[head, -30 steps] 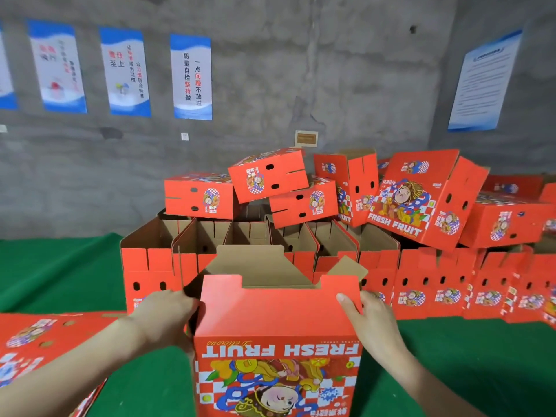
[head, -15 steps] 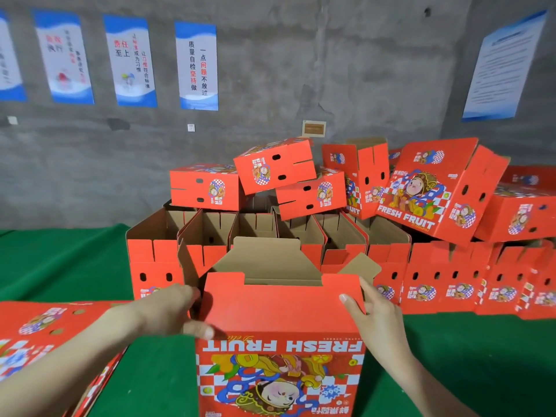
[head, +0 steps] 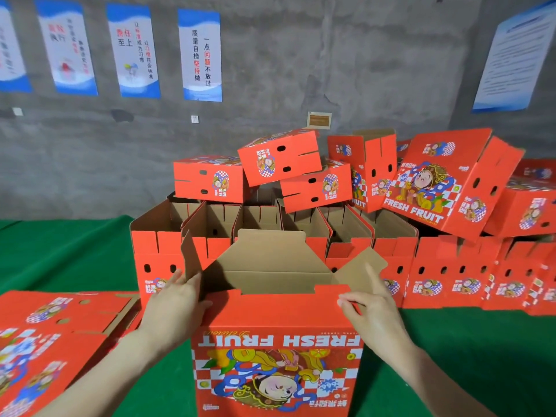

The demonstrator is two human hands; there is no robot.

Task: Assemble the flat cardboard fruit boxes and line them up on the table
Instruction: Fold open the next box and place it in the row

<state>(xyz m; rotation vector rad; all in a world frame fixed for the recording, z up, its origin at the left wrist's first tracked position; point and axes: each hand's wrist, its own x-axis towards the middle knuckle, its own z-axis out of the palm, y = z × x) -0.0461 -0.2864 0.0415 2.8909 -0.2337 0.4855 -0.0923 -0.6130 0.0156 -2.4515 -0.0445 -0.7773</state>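
An upright red "FRESH FRUIT" box (head: 276, 320) stands on the green table (head: 469, 362) right in front of me, its top open and its brown flaps spread. My left hand (head: 174, 299) lies with straight fingers against the outside of the left flap, thumb on the front panel. At the right front corner, my right hand (head: 371, 311) pinches the panel edge with the thumb, and its index finger stretches up along the right flap. A stack of flat boxes (head: 45, 341) lies at my left.
Behind the box stands a row of open assembled boxes (head: 451, 266) running to the right. More boxes (head: 436, 188) are piled loosely on top, some tilted. A grey wall with posters (head: 200, 55) closes the back.
The box's side flaps have swung outward and the inside now shows. Both hands have shifted up to the top corners. My view has moved closer.
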